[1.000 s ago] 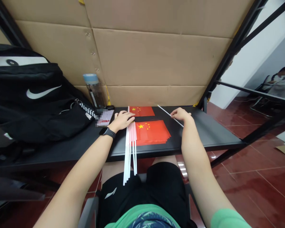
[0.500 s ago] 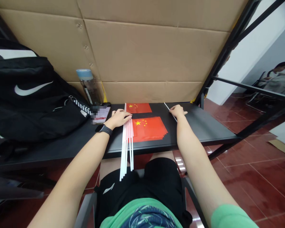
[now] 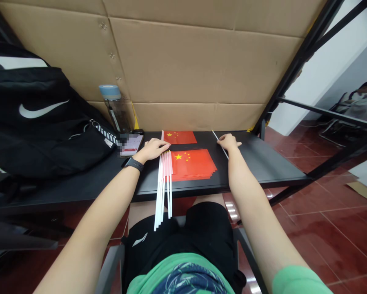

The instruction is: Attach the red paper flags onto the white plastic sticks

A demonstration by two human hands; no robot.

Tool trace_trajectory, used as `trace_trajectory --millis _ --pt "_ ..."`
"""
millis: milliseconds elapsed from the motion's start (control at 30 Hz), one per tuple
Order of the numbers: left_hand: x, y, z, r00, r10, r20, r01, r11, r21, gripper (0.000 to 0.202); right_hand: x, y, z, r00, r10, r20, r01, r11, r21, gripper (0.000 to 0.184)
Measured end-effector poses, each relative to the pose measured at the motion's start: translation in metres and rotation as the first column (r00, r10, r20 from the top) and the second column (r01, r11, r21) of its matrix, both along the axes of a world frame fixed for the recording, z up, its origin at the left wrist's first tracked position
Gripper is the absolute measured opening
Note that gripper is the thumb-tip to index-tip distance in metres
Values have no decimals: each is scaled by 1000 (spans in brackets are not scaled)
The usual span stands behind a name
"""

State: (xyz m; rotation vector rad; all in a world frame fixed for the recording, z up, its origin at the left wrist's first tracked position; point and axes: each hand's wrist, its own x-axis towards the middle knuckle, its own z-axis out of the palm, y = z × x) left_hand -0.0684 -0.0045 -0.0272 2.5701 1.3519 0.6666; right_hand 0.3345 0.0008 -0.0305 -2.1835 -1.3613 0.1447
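A pile of small red flags (image 3: 193, 164) with yellow stars lies on the black table (image 3: 263, 163), their white sticks (image 3: 163, 192) hanging over the front edge. One more red flag (image 3: 179, 136) lies behind the pile. My left hand (image 3: 154, 148), a black watch on its wrist, rests flat with fingers stretched toward the stick of that rear flag. My right hand (image 3: 229, 141) lies on a single loose white stick (image 3: 220, 144), its fingers curled over it.
A black sports bag (image 3: 39, 122) fills the left of the table. A clear bottle (image 3: 114, 108) with a blue cap and a phone (image 3: 131, 145) stand beside it. Cardboard (image 3: 195, 69) lines the back. A black metal frame (image 3: 296, 69) rises at right; another person (image 3: 365, 100) sits far right.
My left hand has slid off the tops of the pile's sticks to the rear flag. The right hand has stayed on the loose stick.
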Motion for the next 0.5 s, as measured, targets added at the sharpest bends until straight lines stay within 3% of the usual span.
trace_trajectory --millis 100,167,233,300,333,400,500 --pt "-2 2 -1 1000 -27 8 27 1000 5 36 -9 -1 4 993 109 37 -111 991 71 28" --pt "-5 3 0 999 -37 0 37 999 3 34 -21 -2 6 945 323 58 -328 939 108 33" --pt "-7 3 0 999 -48 -26 48 999 -9 37 -37 -2 8 809 586 50 -588 802 104 37" --pt "-8 2 1 997 -61 -53 60 998 -27 39 -56 -2 8 644 765 9 -764 642 64 43" --pt "-8 2 1 996 -65 -61 63 997 -37 40 -64 -2 8 583 813 -15 -812 583 39 46" --pt "-8 3 1 995 -67 -67 64 997 -50 39 -77 -2 8 518 854 -45 -855 518 -12 50" --pt "-9 6 -2 996 -71 -50 68 996 -62 37 -83 -2 6 504 861 -66 -863 500 -73 53"
